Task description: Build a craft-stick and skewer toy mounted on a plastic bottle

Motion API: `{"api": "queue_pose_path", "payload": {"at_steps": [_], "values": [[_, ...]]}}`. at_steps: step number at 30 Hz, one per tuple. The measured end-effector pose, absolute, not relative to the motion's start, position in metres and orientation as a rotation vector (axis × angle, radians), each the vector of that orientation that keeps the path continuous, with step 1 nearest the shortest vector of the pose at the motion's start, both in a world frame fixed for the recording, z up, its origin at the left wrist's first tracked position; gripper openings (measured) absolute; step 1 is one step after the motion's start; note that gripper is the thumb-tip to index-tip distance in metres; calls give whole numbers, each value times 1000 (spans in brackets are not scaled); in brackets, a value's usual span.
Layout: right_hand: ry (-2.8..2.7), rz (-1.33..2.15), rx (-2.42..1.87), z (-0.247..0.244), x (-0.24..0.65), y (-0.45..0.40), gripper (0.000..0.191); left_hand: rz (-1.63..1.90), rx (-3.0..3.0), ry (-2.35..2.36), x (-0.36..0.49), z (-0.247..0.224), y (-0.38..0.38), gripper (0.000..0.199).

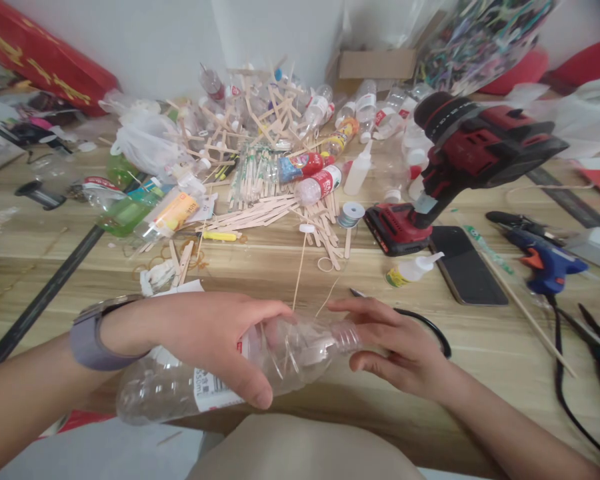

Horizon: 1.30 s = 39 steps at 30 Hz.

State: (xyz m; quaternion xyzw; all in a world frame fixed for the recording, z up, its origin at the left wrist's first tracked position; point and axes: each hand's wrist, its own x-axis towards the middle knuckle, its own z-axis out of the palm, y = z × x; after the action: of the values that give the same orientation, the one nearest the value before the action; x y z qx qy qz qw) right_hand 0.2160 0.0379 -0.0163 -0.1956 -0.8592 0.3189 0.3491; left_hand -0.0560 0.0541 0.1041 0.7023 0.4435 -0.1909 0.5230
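Observation:
My left hand [215,333], with a purple-strapped watch on its wrist, is wrapped round a clear plastic bottle [155,393]. The bottle lies on its side above the table's front edge, its neck pointing right. A thin wooden stick [299,273] with a white cap [307,229] on top rises from the bottle's side. Thin pale strands show about the bottle's shoulder; whether they are inside or outside I cannot tell. At the uncapped neck is my right hand [395,340], its fingers stretched and apart, a fingertip at or just behind the mouth.
A red and black cordless drill [480,147] stands at the right, near a phone [467,263], a small glue bottle [413,270] and a blue glue gun [547,260]. Behind lie wooden sticks [255,217], a wire spool [351,215], a yellow-handled knife [220,236] and several bottles.

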Motion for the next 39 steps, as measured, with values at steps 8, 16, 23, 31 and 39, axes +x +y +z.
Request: {"api": "queue_pose_path", "payload": {"at_steps": [8,16,23,31,39], "values": [[-2260,961,-457,-19,218,40,23,-479,1678,1064,-57,103,53,78],[-2099,831,-553,1,215,41,16,-424,1538,1033,-60,99,58,71],[-2086,1094,-540,9,217,55,25,-308,1441,965,-69,82,57,77],[-1787,1235,-802,-2,201,83,29,-11,1332,777,-77,61,50,79],[-1641,1165,-971,-2,178,89,30,143,1007,740,-76,41,43,70]]}}
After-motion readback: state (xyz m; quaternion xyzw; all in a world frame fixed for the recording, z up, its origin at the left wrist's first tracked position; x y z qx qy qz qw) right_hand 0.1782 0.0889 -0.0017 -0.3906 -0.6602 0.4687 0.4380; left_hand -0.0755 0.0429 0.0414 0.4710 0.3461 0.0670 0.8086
